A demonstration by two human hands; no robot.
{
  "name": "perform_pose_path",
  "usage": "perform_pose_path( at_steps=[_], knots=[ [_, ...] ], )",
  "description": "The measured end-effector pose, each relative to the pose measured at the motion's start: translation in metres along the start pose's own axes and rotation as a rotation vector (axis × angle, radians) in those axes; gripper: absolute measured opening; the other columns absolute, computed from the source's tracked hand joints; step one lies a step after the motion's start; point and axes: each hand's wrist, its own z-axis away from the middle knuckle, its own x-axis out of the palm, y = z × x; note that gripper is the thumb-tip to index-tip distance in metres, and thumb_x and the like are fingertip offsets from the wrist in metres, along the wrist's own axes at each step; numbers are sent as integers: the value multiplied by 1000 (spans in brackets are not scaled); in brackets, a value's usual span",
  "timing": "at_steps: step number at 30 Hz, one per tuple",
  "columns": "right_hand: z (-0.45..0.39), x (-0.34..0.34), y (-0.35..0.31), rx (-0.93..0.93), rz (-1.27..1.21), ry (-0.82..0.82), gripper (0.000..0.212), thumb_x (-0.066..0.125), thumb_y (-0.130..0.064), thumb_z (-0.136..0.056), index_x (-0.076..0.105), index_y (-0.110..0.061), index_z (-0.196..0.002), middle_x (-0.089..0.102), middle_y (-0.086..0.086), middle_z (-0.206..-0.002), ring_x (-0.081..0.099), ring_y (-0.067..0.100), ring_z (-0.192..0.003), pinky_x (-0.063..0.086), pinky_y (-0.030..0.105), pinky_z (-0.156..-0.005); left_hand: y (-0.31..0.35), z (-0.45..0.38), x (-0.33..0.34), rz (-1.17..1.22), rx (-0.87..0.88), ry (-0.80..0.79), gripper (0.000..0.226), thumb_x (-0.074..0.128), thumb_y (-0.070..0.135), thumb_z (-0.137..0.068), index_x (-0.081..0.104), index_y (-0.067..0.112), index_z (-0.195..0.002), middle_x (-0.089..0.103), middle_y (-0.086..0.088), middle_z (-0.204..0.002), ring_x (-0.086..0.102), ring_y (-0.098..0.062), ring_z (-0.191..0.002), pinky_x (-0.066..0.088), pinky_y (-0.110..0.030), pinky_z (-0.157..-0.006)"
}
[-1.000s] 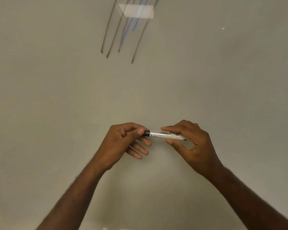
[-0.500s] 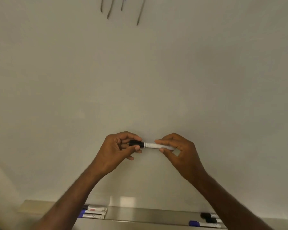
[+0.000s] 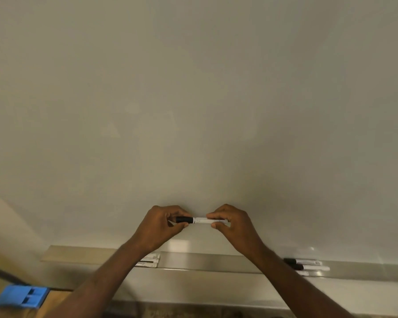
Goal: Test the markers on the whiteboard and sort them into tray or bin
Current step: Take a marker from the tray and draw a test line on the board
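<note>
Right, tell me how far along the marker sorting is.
Done: the black cap looks back on the marker, so its test seems over. In hand: the left hand holds the cap end and the right hand holds the barrel, in front of the whiteboard. Left: placing it. Markers lie on the tray at left and right; which are tested I cannot tell.

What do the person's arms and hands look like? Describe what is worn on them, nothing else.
Both forearms are bare all the way to the bottom edge of the picture: no sleeves show. The left hand and the right hand wear no gloves, and no rings, watch, bracelet or markings can be seen on the wrists or fingers. The picture is a little blurred, so very small details cannot be ruled out.
</note>
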Motion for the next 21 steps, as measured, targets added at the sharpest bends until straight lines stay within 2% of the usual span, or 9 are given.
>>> perform_pose_path(
  at_steps=[4, 7, 9, 11, 14, 17, 21],
  knots=[
    [12, 27, 16, 73, 61, -52, 28, 78, -9, -85, 79, -26, -106, 70, -13, -97, 65, 3, -92, 48, 16, -84, -39, 14, 14, -70, -34, -29, 16, 72, 28, -84, 75, 35, -98, 74, 18, -90, 71, -11, -81, 57, -36, -75],
    [22, 53, 26, 135, 170, -76, 24, 75, -15, -88, 78, -29, -107, 70, -15, -101, 63, 3, -94, 46, 13, -86, -72, 24, 25, -150, -46, -59, 19, 63, 42, -83, 71, 40, -100, 72, 23, -93, 69, -5, -83, 58, -34, -76],
    [28, 71, 33, 173, 236, -85, 22, 72, -18, -91, 77, -29, -109, 70, -14, -104, 60, 4, -98, 40, 9, -86, -91, 30, 33, -185, -64, -62, 15, 68, 39, -85, 71, 40, -100, 71, 28, -92, 67, 2, -83, 58, -31, -77],
    [33, 88, 41, 201, 268, -91, 22, 70, -19, -91, 77, -30, -109, 70, -14, -106, 58, 5, -101, 40, 11, -87, -107, 38, 41, -223, -80, -56, 14, 74, 31, -88, 72, 38, -100, 70, 29, -89, 63, 7, -79, 57, -29, -77],
    [40, 114, 53, 253, 287, -156, 24, 67, -19, -92, 76, -29, -113, 70, -13, -109, 58, 9, -105, 45, 20, -91, -132, 50, 51, -286, -90, -81, 13, 69, 29, -92, 73, 34, -104, 74, 18, -95, 66, -4, -82, 57, -32, -78],
    [47, 137, 64, 292, 315, -211, 26, 64, -19, -93, 74, -29, -114, 69, -12, -110, 57, 9, -104, 44, 19, -88, -153, 61, 60, -322, -68, -101, 15, 67, 26, -94, 74, 29, -106, 75, 12, -101, 69, -12, -89, 56, -29, -82],
    [54, 157, 77, 320, 344, -212, 28, 60, -15, -92, 74, -28, -111, 68, -11, -107, 57, 11, -102, 42, 20, -85, -168, 72, 68, -445, 84, -93, 16, 68, 29, -89, 74, 24, -102, 76, 7, -98, 71, -14, -83, 54, -24, -75]
  ],
)
